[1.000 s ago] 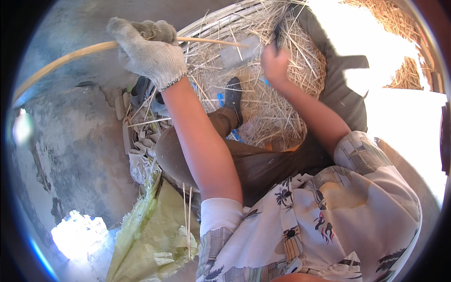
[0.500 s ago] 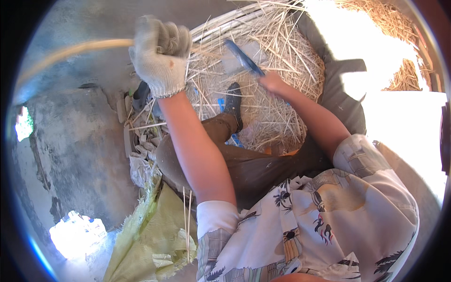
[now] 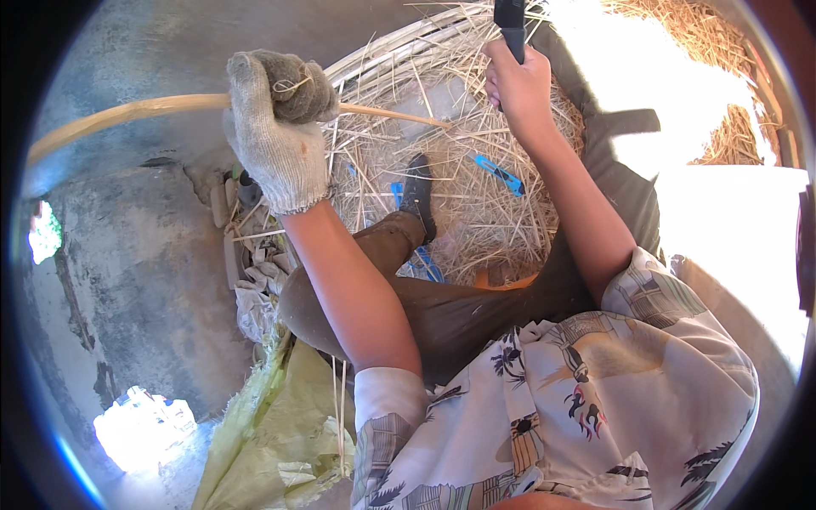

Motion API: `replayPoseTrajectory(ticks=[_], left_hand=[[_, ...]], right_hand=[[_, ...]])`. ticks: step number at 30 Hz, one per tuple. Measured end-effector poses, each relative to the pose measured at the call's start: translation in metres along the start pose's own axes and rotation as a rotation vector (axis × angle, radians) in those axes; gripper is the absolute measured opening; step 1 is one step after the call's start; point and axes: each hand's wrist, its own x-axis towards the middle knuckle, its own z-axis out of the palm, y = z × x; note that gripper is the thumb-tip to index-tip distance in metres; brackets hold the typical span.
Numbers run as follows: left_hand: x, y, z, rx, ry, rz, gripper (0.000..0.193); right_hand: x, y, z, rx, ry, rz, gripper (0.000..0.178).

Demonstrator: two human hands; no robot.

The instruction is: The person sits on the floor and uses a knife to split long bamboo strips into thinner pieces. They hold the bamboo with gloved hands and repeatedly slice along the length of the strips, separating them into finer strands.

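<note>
My left hand (image 3: 285,132), in a pale knitted work glove, is closed around a long bamboo strip (image 3: 149,106). The strip bows out to the far left, and its thin pointed end sticks out past the fist on the right. My bare right hand (image 3: 520,89) grips a black-handled knife (image 3: 510,25), raised at the top of the view and apart from the strip. Its dark blade points up and is partly cut off by the picture's edge.
A blue box cutter (image 3: 499,175) lies on the heap of shavings and strips (image 3: 501,229) before me. Long split strips (image 3: 365,58) lie along the far side. A concrete wall (image 3: 136,280) stands left, with a yellow-green sack (image 3: 272,416) below it.
My right hand has risen with the knife, which now points up instead of up and left; the box cutter shows more fully. My left hand has dropped slightly leftward with the bamboo strip.
</note>
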Motion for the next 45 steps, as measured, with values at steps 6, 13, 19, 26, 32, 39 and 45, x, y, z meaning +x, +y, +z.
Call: replayPoseTrajectory(ticks=[6, 13, 19, 26, 32, 39, 45], left_hand=[[-0.001, 0.027, 0.03, -0.234, 0.507, 0.084, 0.061], [-0.002, 0.021, 0.016, 0.429, 0.641, 0.368, 0.054], [-0.01, 0.034, 0.02, 0.572, 0.603, 0.452, 0.05], [0.0, 0.031, 0.023, 0.426, 0.539, 0.5, 0.047], [0.007, 0.009, 0.011, -0.02, 0.784, 0.399, 0.038], [0.004, 0.023, 0.036, 0.18, 0.813, 0.27, 0.029], [0.001, 0.015, 0.021, -0.364, 0.414, 0.136, 0.014]], right_hand=[[0.001, 0.0, 0.001, -0.178, -0.041, 0.007, 0.032], [-0.004, 0.002, 0.007, -0.208, -0.074, 0.061, 0.032], [-0.006, 0.006, 0.011, -0.212, -0.113, 0.07, 0.033], [-0.008, 0.008, 0.012, -0.239, -0.113, 0.047, 0.034], [-0.007, 0.008, 0.013, -0.284, -0.118, -0.007, 0.034], [-0.007, 0.009, 0.009, -0.2, -0.198, 0.043, 0.028], [-0.03, -0.022, 0.027, 0.037, -0.589, 0.17, 0.033]])
